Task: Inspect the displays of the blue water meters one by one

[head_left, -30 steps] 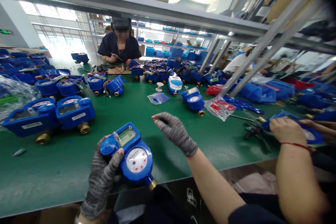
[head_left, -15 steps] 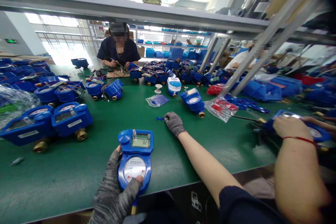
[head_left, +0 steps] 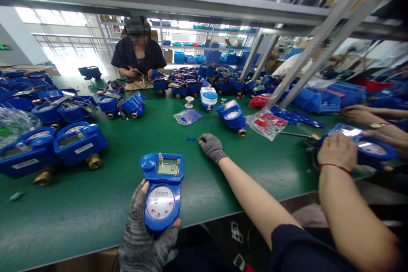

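Note:
In the head view, my left hand (head_left: 145, 229), in a grey fingerless glove, is closed around the lower body of a blue water meter (head_left: 162, 191). The meter's small display reads about 0.2, and its round white dial with red pointers faces up. My right hand (head_left: 212, 148), in a grey glove, rests on the green tabletop ahead and to the right. Its fingers are curled, the tips beside small blue plastic pieces (head_left: 191, 139). Whether anything is pinched in them is hidden. Beyond lies a clear bag of blue parts (head_left: 188, 117).
Two blue meters (head_left: 79, 144) stand at left on the green table (head_left: 95, 216). Another meter (head_left: 232, 117) and a bag of red parts (head_left: 267, 123) lie at right. A co-worker's hand (head_left: 338, 153) holds a meter nearby. Someone sits opposite, below an overhead shelf (head_left: 178, 2).
My left thumb has slid off the dial to the meter's lower edge, showing more red pointers. My right hand stays by the blue pieces. The neighbour's hand has shifted left over their meter.

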`<action>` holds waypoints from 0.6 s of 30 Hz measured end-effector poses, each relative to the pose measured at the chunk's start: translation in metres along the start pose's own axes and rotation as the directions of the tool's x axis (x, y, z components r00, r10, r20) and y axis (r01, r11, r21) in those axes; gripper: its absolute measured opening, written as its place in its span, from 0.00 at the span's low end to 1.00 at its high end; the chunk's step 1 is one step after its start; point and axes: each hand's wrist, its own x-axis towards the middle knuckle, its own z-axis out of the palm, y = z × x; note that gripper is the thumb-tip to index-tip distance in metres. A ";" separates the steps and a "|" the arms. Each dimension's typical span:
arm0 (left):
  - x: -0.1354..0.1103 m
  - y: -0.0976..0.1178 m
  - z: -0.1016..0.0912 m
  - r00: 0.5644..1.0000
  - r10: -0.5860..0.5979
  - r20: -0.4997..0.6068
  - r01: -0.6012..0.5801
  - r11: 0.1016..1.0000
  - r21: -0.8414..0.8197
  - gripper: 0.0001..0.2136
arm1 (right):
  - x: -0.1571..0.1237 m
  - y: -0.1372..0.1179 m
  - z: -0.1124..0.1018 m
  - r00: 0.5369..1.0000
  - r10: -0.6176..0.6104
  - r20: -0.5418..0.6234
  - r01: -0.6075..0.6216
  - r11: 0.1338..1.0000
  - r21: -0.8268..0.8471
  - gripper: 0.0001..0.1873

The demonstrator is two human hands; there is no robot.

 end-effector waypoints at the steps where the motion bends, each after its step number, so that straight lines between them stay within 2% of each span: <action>1: 0.001 -0.001 -0.001 1.000 0.011 0.008 -0.011 1.000 0.002 0.40 | 0.002 -0.002 -0.002 1.000 0.017 0.013 -0.017 1.000 0.004 0.11; 8: 0.006 -0.005 -0.009 0.997 0.077 0.025 -0.076 0.997 -0.022 0.34 | 0.016 -0.008 -0.012 0.992 0.094 0.085 -0.099 0.994 0.052 0.08; 11: 0.004 -0.007 -0.008 0.997 0.077 0.018 -0.077 0.997 -0.031 0.33 | 0.012 -0.012 -0.019 0.991 0.087 0.099 -0.098 0.989 0.107 0.08; 13: 0.004 -0.007 -0.007 0.996 0.089 0.008 -0.089 0.995 -0.036 0.33 | -0.003 -0.018 -0.025 0.994 0.048 0.103 -0.064 0.985 0.162 0.09; 15: 0.004 -0.007 -0.007 0.994 0.107 0.001 -0.107 0.994 -0.033 0.32 | -0.028 -0.028 -0.032 0.994 -0.042 0.101 0.012 0.957 0.289 0.09; 18: 0.005 -0.006 -0.007 0.994 0.105 0.009 -0.104 0.994 -0.043 0.31 | -0.072 -0.046 -0.038 0.974 -0.216 0.063 0.138 0.796 0.589 0.07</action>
